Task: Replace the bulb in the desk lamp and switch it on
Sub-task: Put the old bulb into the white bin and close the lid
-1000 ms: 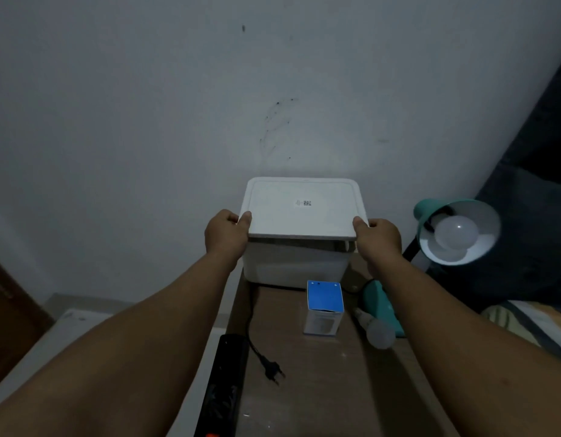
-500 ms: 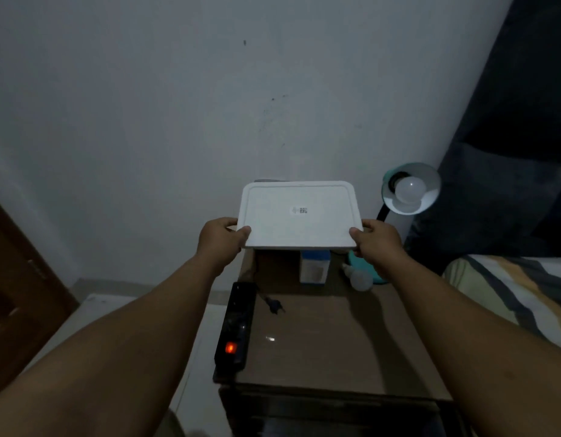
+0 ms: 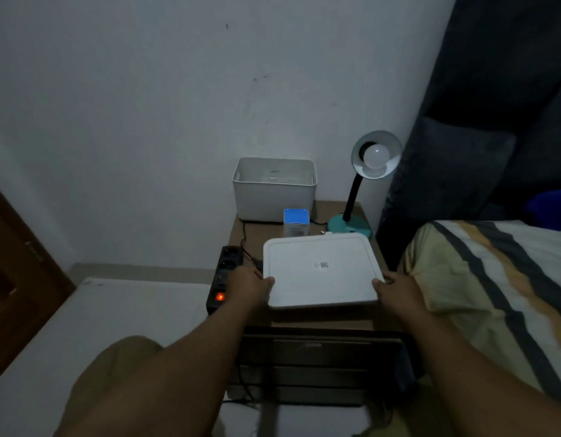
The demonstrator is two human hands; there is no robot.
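Note:
I hold a flat white lid [image 3: 320, 269] level over the front of the small brown table [image 3: 332, 212]. My left hand [image 3: 249, 283] grips its left edge and my right hand [image 3: 399, 290] grips its right edge. The open white storage box [image 3: 274, 197] stands at the back against the wall. In front of it sits a blue-topped bulb carton [image 3: 296, 220]. The teal desk lamp [image 3: 351, 225] stands at the back right, its shade turned toward me with an unlit white bulb [image 3: 376, 155] in it. The loose bulb is hidden behind the lid.
A black power strip [image 3: 224, 279] with a glowing red switch lies along the table's left edge, with a black cord [image 3: 243, 234] beside it. A striped bed [image 3: 493, 279] borders the right side. A dark wooden door [image 3: 17, 279] is at the left. Dark drawers [image 3: 320, 367] sit under the tabletop.
Both hands lifted the lid off the box and brought it toward me and down over the table's front. The view pulled back, and the box now stands open.

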